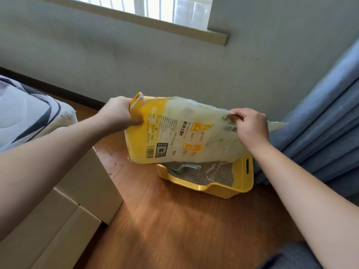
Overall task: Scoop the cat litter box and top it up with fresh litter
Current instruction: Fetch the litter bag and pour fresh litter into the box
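While your left hand (118, 111) and right hand (250, 125) curl their fingers tight around the litter bag (180, 133), it hangs tilted below them, above the yellow litter box (242, 183), where a scoop (186, 167) lies.

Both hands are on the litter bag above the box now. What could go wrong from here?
1. The litter bag hangs partly left of the yellow litter box, so litter could spill on the wood floor.
2. The white scoop lies in the litter and may get buried.
3. The left hand and right hand pinch only edges; the bag might slip.
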A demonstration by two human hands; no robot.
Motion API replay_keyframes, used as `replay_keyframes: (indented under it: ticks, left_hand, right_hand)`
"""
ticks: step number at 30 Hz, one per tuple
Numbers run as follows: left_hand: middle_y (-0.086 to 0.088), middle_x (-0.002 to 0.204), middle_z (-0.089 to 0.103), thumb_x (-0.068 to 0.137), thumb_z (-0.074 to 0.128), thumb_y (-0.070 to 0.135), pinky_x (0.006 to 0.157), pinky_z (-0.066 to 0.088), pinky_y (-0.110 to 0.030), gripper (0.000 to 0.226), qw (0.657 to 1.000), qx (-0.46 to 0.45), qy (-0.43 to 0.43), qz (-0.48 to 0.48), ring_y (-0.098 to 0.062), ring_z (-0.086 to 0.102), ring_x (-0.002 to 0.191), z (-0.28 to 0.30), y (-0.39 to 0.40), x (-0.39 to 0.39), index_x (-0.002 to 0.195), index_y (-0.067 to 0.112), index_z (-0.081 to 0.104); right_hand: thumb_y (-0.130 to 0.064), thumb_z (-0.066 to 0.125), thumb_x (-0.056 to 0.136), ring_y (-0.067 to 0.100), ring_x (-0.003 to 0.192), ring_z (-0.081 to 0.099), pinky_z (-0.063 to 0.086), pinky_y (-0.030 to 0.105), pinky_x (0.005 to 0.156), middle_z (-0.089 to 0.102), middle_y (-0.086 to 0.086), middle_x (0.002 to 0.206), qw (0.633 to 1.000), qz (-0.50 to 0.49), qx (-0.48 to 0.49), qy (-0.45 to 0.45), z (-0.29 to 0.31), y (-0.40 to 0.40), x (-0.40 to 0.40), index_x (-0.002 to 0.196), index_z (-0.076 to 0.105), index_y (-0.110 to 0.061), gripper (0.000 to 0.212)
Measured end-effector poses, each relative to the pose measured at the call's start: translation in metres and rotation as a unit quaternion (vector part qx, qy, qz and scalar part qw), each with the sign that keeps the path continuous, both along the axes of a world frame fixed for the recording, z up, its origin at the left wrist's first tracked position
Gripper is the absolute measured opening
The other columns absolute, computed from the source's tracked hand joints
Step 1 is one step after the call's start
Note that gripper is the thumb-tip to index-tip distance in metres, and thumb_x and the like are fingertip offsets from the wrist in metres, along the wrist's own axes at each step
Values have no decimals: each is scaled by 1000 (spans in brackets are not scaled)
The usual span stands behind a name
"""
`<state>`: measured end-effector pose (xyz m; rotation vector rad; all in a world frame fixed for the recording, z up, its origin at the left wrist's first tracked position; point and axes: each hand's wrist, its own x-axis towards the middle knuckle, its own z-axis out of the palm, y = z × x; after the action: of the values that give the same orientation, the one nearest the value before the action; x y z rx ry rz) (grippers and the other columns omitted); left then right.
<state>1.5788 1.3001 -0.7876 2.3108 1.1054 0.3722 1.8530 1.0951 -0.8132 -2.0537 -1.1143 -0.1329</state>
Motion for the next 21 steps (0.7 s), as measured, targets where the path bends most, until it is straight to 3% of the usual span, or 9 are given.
replay_keyframes:
  ticks: [4,8,14,17,21]
  left_hand:
    - [5,85,68,82,75,30,65,53,-30,10,996,-2,41,-75,-12,64,81,7,-2,-3,88,26,68]
    - [11,88,65,84,72,29,61,48,-24,12,984,20,106,-138,-6,61,80,2,-10,0,93,33,66]
    - [13,97,65,82,71,34,76,56,-31,29,960,20,202,-190,-8,62,88,-8,-31,6,109,39,60]
    - [11,103,67,85,64,50,81,56,-35,39,955,-13,198,-222,-10,64,92,-20,-54,14,121,41,53]
    - [10,99,68,87,63,47,79,55,-36,26,970,-1,140,-200,-12,64,90,-25,-77,26,110,37,56]
  right_hand:
    - [-11,64,89,20,93,65,46,25,84,74,5,97,999,31,-9,-12,4,2,-9,98,76,-10,15]
    - [-6,63,89,20,90,65,44,24,81,74,4,94,997,53,-28,-45,3,2,-13,94,76,-11,15]
    - [-6,61,83,28,79,63,49,39,73,72,3,81,983,96,-43,-153,4,7,-25,82,75,-16,17]
    - [-10,60,72,26,71,64,46,35,72,72,-1,77,960,138,-55,-236,3,15,-45,77,75,-20,18]
    - [-16,60,76,24,70,60,44,35,73,70,-4,72,937,185,-64,-288,-1,23,-62,74,74,-22,16]
